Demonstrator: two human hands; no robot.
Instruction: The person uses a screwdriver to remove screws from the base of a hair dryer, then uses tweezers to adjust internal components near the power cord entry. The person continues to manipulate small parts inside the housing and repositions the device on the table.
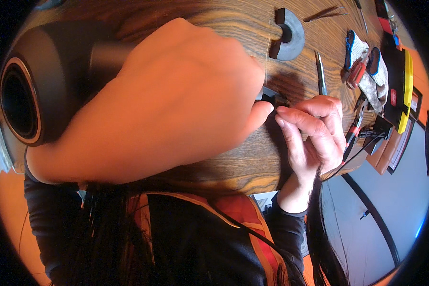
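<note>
My left hand (190, 90) fills the middle of the view, close to the camera with its back up. Its fingers are curled under and mostly hidden; only the thumb shows at the right, bent toward my right hand. My right hand (317, 131) has thumb and forefinger pinched together just beside the left thumb. Whatever lies in that pinch is too small or too covered to name. Right behind the fingertips is a small dark piece (280, 100), partly hidden, with a pale grey edge beside it. I cannot tell which hand holds it.
On the wood-grain table (233, 167) lie a grey C-shaped block (293, 38), tweezers (325, 14), a slim metal pen-like tool (321, 71), white gloves (379, 88), a red-handled tool (356, 75) and pliers (352, 133). A black rounded device with a copper-coloured ring (39, 102) stands left.
</note>
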